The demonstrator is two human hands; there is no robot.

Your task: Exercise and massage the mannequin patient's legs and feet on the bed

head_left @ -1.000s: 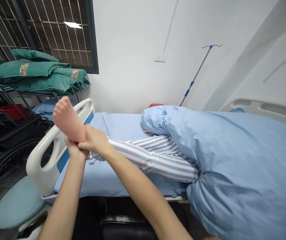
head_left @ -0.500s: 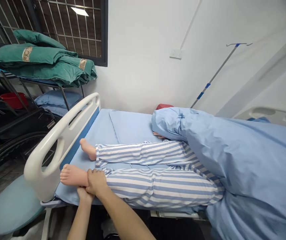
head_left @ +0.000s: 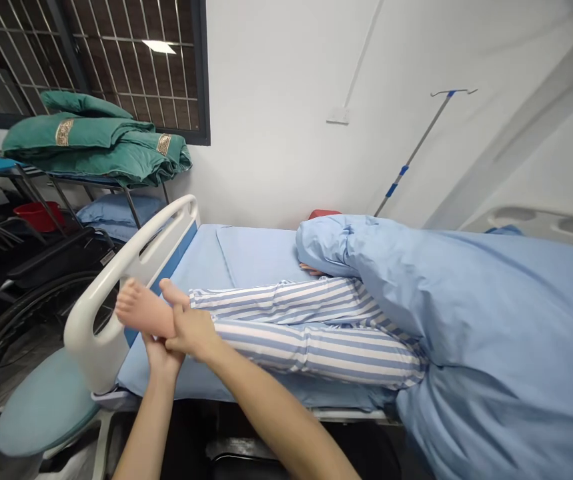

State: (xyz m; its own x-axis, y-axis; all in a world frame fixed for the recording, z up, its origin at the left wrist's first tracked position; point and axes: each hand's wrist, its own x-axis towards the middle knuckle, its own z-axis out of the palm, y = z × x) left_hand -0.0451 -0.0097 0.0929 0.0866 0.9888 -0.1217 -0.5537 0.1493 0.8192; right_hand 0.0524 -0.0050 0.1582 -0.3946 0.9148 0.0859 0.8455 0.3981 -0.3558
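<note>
Gripping a bare foot (head_left: 141, 310) at the ankle, the left hand (head_left: 161, 353) cupped it from beneath while the right hand (head_left: 191, 333) closed firmly over the top. The foot was held raised above the blue bed sheet (head_left: 261, 257), just beside the other foot (head_left: 170, 291) and near the white bed rail (head_left: 131, 287), its striped pyjama leg (head_left: 316, 353) running back under a blue duvet (head_left: 486, 313).

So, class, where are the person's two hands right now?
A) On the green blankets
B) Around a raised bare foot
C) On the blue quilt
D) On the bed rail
B. The left hand is under the ankle of the raised bare foot, and the right hand lies across it, just beside the white bed rail.
</note>
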